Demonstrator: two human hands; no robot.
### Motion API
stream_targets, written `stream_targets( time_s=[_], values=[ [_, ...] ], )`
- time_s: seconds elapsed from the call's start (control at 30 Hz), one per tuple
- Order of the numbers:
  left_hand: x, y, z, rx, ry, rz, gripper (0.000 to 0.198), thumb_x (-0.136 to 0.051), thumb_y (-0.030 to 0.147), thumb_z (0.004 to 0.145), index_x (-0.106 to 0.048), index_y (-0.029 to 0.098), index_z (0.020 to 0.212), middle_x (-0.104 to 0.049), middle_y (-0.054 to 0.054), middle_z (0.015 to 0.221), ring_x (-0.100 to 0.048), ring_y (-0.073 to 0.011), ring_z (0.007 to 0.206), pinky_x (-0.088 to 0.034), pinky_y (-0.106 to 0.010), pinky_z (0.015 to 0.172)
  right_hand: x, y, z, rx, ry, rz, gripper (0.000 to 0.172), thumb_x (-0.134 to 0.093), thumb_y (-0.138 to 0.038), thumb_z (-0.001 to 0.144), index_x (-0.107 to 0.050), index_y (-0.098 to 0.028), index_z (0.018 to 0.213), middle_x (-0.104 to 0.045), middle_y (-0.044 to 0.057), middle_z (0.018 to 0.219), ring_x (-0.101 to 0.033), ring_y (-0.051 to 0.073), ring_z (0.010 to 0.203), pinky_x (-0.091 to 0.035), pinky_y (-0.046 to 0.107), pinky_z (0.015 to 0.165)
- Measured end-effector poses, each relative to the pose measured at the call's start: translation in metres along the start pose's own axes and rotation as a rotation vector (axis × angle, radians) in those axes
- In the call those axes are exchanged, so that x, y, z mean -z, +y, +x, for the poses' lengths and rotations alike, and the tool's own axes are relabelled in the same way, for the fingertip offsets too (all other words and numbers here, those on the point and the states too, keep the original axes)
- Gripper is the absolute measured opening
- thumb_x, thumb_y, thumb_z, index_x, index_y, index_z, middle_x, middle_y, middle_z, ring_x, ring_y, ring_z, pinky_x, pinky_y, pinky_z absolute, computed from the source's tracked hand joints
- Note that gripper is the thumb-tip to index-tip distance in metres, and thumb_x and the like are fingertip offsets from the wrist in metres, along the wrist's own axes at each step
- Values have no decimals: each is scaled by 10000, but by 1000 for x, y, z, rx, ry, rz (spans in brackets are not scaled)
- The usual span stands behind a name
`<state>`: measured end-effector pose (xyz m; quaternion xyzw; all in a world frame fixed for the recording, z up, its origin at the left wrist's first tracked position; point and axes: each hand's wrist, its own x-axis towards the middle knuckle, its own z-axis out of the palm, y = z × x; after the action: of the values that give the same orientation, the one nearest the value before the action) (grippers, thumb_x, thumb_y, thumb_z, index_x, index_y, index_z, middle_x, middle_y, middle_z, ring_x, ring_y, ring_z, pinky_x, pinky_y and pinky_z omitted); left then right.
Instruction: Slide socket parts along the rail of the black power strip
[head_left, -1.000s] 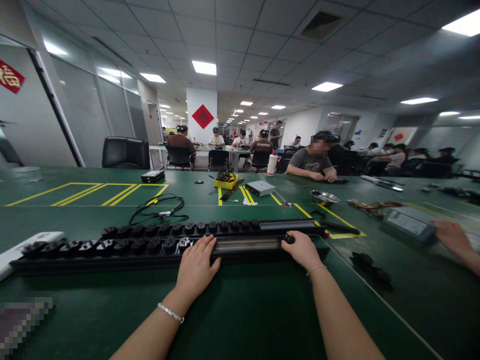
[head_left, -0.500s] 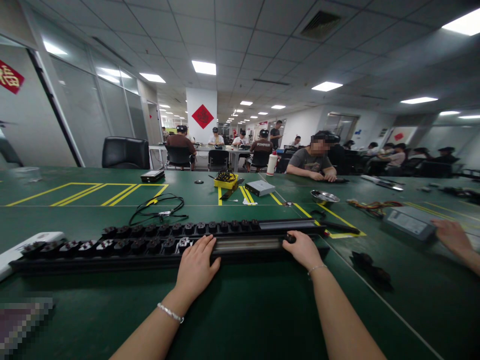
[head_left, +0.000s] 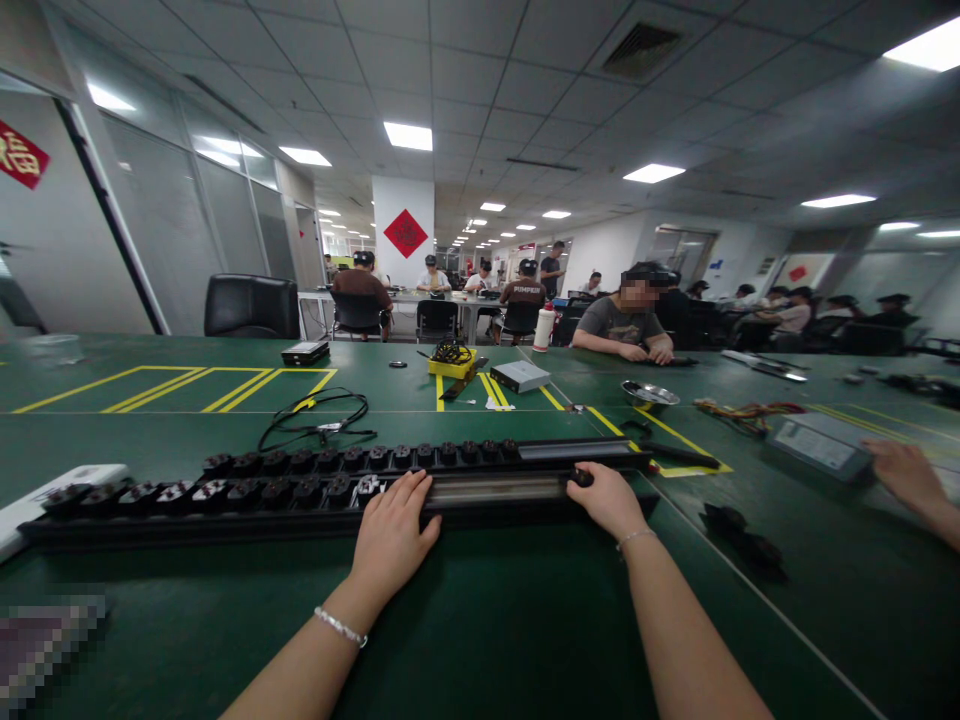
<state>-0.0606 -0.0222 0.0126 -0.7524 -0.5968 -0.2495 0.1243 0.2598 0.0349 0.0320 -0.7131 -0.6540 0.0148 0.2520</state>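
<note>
Across the green table lie two long black power tracks, a front track (head_left: pixel 480 514) and a back track (head_left: pixel 577 450), each with a row of plug-socket modules along its left and middle. My left hand (head_left: pixel 396 525) grips the front track just right of its last module, with the fingers over the top and the thumb against the front side. At the bare right end of that track, my right hand (head_left: pixel 606 497) holds a small round black socket module (head_left: pixel 581 478) between thumb and fingers. The fingers hide part of it.
Another person's hand (head_left: pixel 911 480) is by a grey power supply (head_left: pixel 821 445) on the right. Black parts (head_left: pixel 742 540) lie nearer. Beyond the tracks are a black cable (head_left: pixel 315 415), a yellow box (head_left: pixel 451 364), a metal bowl (head_left: pixel 649 393) and a seated person (head_left: pixel 626 320).
</note>
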Motion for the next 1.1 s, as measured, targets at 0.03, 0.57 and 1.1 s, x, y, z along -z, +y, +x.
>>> stream_targets(
  time_s=[0.03,0.57,1.1],
  values=[
    [-1,0,0,-2,3,1,441,-485,330,792,-493,219,1218,-495,-39,1312,-445,-222,1200,-383,-384,931,0,0,0,-1,-1,4,404,-524,-354,685,-635,-135,1005,-646,105,1023,-580,235,952,-403,308,869],
    [-1,0,-1,-1,-4,-11,439,-476,339,799,-489,230,1225,-493,-50,1313,-434,-231,1209,-377,-390,938,2,4,-2,34,45,-101,271,-521,-394,689,-631,-186,824,-642,73,916,-566,220,903,-379,316,821],
    [-1,0,0,-1,9,-2,437,-489,324,791,-493,225,1217,-498,-40,1309,-440,-229,1204,-377,-385,930,1,5,-1,9,40,-82,298,-521,-364,693,-627,-161,884,-630,79,915,-560,212,888,-383,296,802]
  ],
)
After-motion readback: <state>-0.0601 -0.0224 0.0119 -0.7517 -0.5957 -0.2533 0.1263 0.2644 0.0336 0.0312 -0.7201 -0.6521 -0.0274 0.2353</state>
